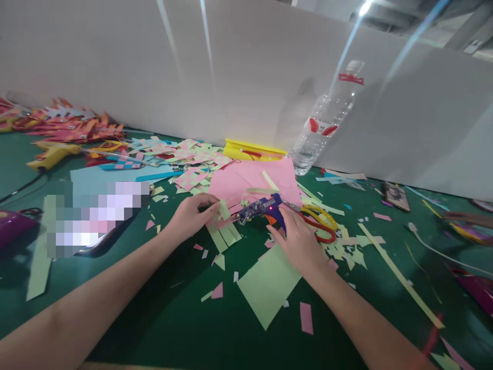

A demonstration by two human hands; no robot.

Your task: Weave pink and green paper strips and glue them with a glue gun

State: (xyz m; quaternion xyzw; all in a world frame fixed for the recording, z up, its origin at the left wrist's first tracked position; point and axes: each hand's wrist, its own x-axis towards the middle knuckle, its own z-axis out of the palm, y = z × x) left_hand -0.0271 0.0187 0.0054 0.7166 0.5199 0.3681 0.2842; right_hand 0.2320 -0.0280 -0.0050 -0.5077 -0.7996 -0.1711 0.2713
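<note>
My right hand [298,239] is wrapped round the handle of a blue glue gun [259,207], whose nozzle points left at a woven piece of pink and green paper strips [224,231]. My left hand [190,215] pinches the top of that piece, fingers closed on a green strip. The work lies on the green table [169,318], at the front edge of a pink paper sheet [254,177]. Yellow and red scissors [319,221] lie just right of the glue gun. A light green paper square [267,285] lies under my right wrist.
A clear water bottle [327,121] leans against the white partition [231,67]. Woven paper mats [192,156], a yellow glue gun [52,154], a blue sheet [115,177], and orange paper pieces [65,126] lie to the left. A phone [395,195] and cable [435,252] lie to the right. Paper scraps are scattered about.
</note>
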